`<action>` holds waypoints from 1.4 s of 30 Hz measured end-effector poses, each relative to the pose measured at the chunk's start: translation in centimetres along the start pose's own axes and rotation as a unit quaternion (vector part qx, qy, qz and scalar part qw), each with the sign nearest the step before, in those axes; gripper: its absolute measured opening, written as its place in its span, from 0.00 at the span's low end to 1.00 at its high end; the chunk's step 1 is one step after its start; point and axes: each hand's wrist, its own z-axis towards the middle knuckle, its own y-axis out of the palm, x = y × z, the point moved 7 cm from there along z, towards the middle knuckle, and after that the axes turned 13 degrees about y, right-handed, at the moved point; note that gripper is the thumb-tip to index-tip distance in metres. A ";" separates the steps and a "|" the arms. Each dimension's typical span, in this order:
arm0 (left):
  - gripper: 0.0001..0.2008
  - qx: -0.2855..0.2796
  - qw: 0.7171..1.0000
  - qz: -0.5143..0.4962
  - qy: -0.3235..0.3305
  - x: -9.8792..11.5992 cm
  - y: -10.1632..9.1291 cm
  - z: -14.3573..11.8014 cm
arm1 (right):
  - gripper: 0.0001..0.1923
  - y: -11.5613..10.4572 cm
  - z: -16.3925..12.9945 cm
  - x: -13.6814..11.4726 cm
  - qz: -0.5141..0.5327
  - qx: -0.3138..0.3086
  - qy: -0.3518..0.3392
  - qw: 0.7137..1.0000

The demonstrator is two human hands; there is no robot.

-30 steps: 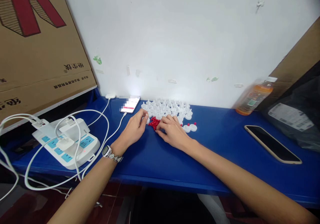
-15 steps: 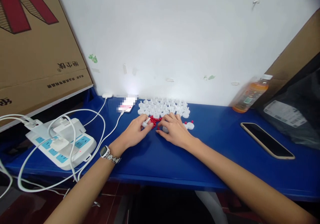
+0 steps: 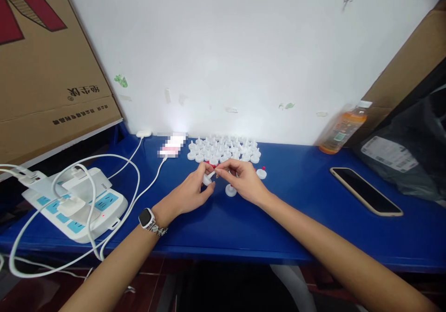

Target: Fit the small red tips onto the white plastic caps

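Observation:
My left hand [image 3: 191,185] is closed around a white nozzle cap [image 3: 208,179], a round plastic base with a thin pointed spout tilted up to the right. At the tip of that spout the fingers of my right hand [image 3: 246,180] are pinched together; whatever they hold is hidden. Just below my right fingers stands another nozzle cap [image 3: 230,191], partly covered by the hand. A white cap with a red tip [image 3: 261,174] sits to the right of that hand. Small red tips [image 3: 211,164] lie behind my fingers, mostly hidden. Several white nozzle caps [image 3: 225,150] stand in rows beyond them.
To the left, a white power strip [image 3: 81,233] with plugs and looping cables covers the blue table [image 3: 265,235]. A lit phone [image 3: 174,143] lies at the back. On the right are a dark phone [image 3: 365,191], an orange drink bottle [image 3: 343,130] and a dark plastic bag [image 3: 414,135].
My right hand has lifted from the red tips and come over to the spout in my left hand, its fingers now pinched. The cap below it has come into view. The view has shifted slightly.

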 end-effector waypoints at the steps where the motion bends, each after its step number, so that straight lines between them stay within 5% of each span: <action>1: 0.11 -0.003 1.000 -0.002 0.003 0.1 0.2 0.0 | 0.13 0.2 0.0 0.1 0.014 -0.005 0.004 1.000; 8: 0.14 0.002 1.000 -0.012 0.011 0.8 0.6 0.2 | 0.13 1.0 0.0 0.7 0.184 -0.015 0.025 0.983; 13: 0.15 0.019 0.998 -0.052 0.027 1.5 0.6 0.5 | 0.15 0.7 -0.5 0.4 0.111 0.056 0.002 0.992; 21: 0.24 0.038 0.999 -0.027 0.021 1.1 0.7 0.7 | 0.14 0.5 -0.2 -0.1 0.105 0.006 0.000 0.994; 25: 0.35 0.059 0.996 0.048 0.037 0.9 -0.6 0.7 | 0.09 -1.3 -0.5 -1.1 0.014 0.038 -0.024 0.999; 32: 0.13 0.115 0.990 0.085 0.007 -0.1 -3.4 0.3 | 0.06 0.8 -2.3 -2.1 -0.258 -0.100 -0.131 0.952; 42: 0.14 0.076 0.993 0.090 0.019 0.2 -1.9 1.0 | 0.04 -2.8 0.3 0.5 -0.369 -0.019 -0.084 0.925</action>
